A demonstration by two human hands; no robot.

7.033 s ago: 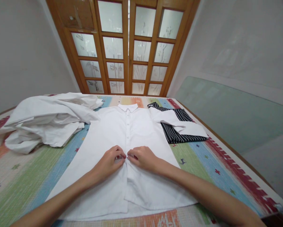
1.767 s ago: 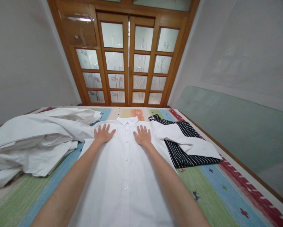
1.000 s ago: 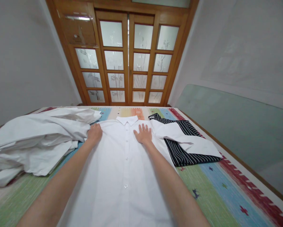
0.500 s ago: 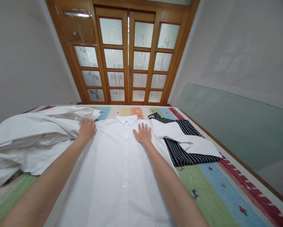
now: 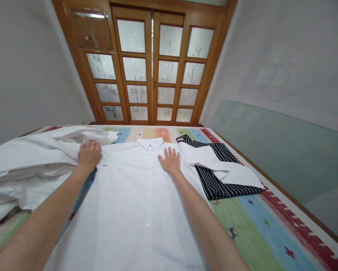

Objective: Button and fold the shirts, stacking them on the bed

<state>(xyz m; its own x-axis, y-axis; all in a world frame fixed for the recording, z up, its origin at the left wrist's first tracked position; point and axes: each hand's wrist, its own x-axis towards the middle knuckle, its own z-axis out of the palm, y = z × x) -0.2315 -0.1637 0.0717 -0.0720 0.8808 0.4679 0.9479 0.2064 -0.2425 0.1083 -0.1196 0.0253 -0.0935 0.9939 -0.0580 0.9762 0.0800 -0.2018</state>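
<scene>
1. Head view, centre to 6 o'clock: a white buttoned shirt point(image 5: 123, 203) lies spread front-up on a patterned cover point(image 5: 248, 226), its collar point(image 5: 150, 143) toward 12 o'clock.
2. Head view, between 8 and 9 o'clock: the left hand point(image 5: 90, 155) rests with fingers curled on white fabric beside the shirt's shoulder; whether it grips any cannot be told. Just beyond it, farther out, is a rumpled white pile point(image 5: 35, 158).
3. Head view, just below centre at 6 o'clock: the right hand point(image 5: 170, 160) lies palm down on the shirt's chest, fingers spread, gripping nothing.
4. Head view, 4 o'clock: a white sleeve point(image 5: 243, 175) lies across a black-and-white striped garment point(image 5: 214, 185).
5. Head view, 12 o'clock: wooden doors point(image 5: 155, 67) with glass panes.
</scene>
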